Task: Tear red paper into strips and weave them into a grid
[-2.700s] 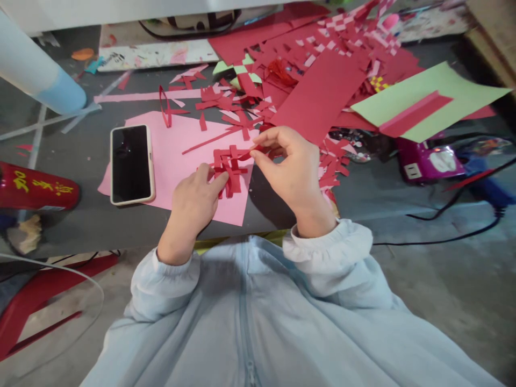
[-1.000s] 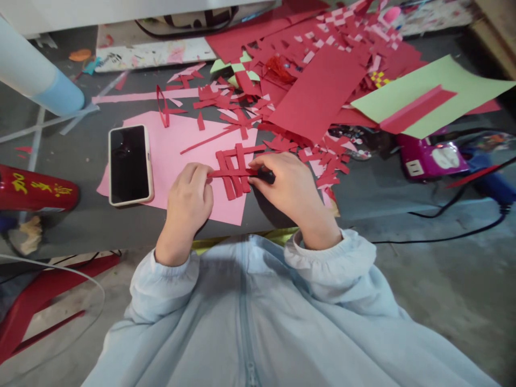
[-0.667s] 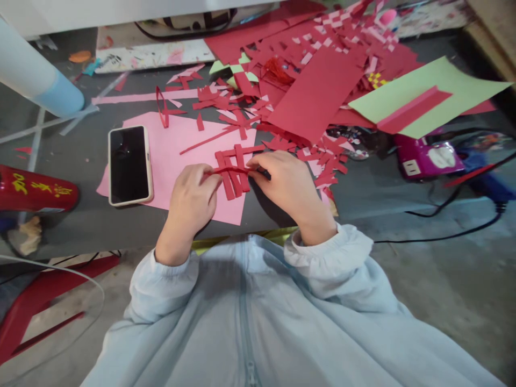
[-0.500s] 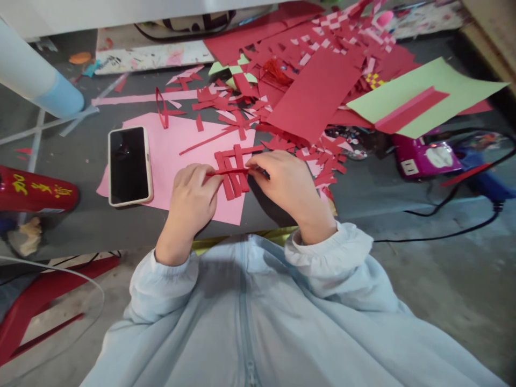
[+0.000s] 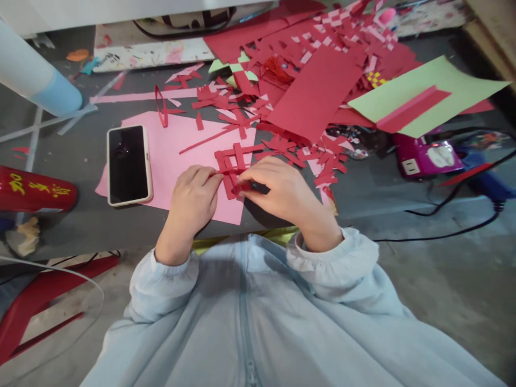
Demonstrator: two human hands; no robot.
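Note:
Crossed red paper strips (image 5: 230,185) form a small lattice on the pink sheet (image 5: 177,140), near the table's front edge. At its left side my left hand (image 5: 194,199) pinches the end of a thin red strip between thumb and forefinger. My right hand (image 5: 278,188) is at the lattice's right side, its fingertips closed on red paper at the lower right part; exactly which strip they hold is partly hidden. A loose thin red strip (image 5: 207,141) lies on the pink sheet above the lattice.
A phone (image 5: 128,165) lies left, near a red can (image 5: 36,189) and a white-and-blue bottle (image 5: 56,91). Red scraps (image 5: 217,99), a large red sheet (image 5: 318,94) and green paper (image 5: 427,97) lie beyond. At right are a purple box (image 5: 427,156) and a blue glue gun (image 5: 479,174).
My right hand has moved slightly down and toward me, its fingertips now lower on the lattice. My left hand has stayed nearly in place.

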